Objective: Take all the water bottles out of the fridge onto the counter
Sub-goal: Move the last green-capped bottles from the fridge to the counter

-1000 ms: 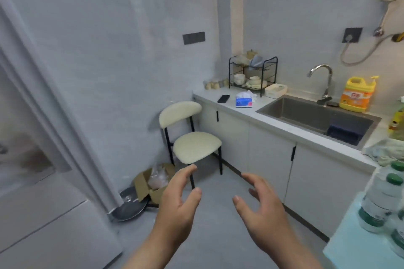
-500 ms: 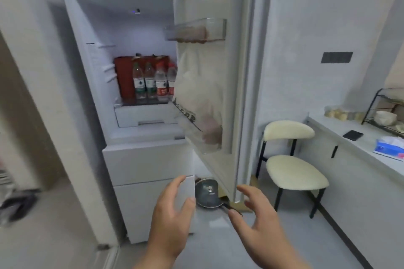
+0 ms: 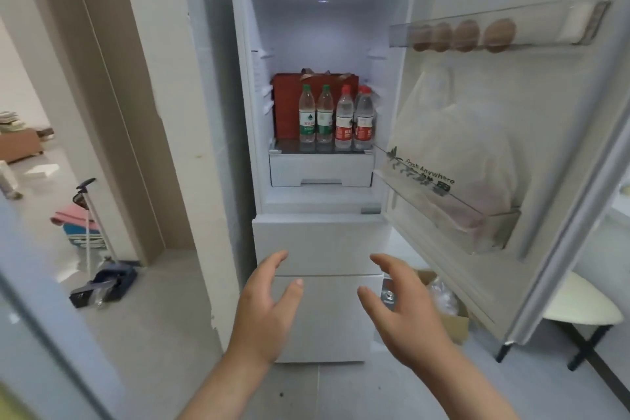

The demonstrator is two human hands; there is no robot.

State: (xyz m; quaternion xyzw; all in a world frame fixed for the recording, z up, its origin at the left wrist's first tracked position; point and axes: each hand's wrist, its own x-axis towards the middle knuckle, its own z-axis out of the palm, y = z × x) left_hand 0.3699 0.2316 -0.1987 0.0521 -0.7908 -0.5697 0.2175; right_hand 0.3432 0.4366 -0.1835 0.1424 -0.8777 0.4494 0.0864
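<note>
The white fridge stands straight ahead with its upper door swung open to the right. On its glass shelf stand several water bottles in a row: two with green caps on the left, and red-capped ones on the right. A red box stands behind them. My left hand and my right hand hover low in front of the fridge drawers, fingers spread, both holding nothing and well below the bottles. The counter is out of view.
The door racks hold several eggs above and a white plastic bag below. A cream chair and a cardboard box sit under the door at right. A doorway with a dustpan opens at left.
My view has swung left from the sink counter to face the open fridge squarely, and I am closer to it. Both hands stayed open and empty in front of me.
</note>
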